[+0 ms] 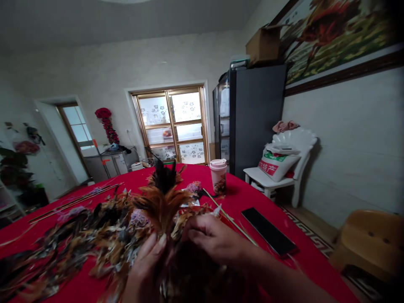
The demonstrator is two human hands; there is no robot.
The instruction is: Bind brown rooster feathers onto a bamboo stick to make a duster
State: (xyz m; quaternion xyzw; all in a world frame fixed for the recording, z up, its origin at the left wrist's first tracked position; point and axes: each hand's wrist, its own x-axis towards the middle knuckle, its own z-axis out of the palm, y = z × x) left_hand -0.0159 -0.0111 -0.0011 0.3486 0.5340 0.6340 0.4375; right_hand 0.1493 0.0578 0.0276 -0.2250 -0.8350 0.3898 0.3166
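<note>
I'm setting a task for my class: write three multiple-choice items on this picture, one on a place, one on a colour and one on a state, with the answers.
1. Where is the sack?
A) On the floor
B) On the white chair
C) On top of the fridge

2. What colour is the tablecloth?
A) Blue
B) Green
C) Red

3. What state are the hands in?
A) Both on the feather bunch
B) Both empty and resting flat
C) Both raised away from the table

Answers:
1. B: the sack leans on the chair's seat and back.
2. C: red cloth shows around the cup.
3. A: the left hand and right hand close on the feathers.
</note>
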